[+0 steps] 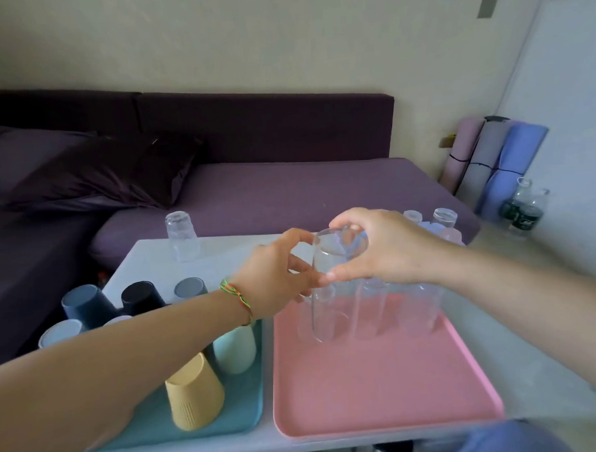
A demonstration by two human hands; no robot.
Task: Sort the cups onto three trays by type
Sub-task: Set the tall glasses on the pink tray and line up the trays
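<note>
A tall clear glass (pixel 330 292) stands upside down over the back left of the pink tray (pixel 382 393). My right hand (pixel 383 246) grips its top end from above. My left hand (pixel 275 278) touches its left side with thumb and fingers curled round it. Other clear glasses (pixel 419 306) stand on the pink tray behind my right arm. On the teal tray (pixel 243 412) at the left sit upside-down plastic cups: a yellow cup (pixel 194 394), a mint cup (pixel 235 348), dark blue, black and grey ones (pixel 142 295).
A small clear glass (pixel 182 236) stands upside down at the white table's back left. More cups (pixel 443 223), clear and pastel, cluster at the back right behind my right hand. A purple sofa lies beyond the table. Rolled mats and bottles (pixel 524 209) stand at the right wall.
</note>
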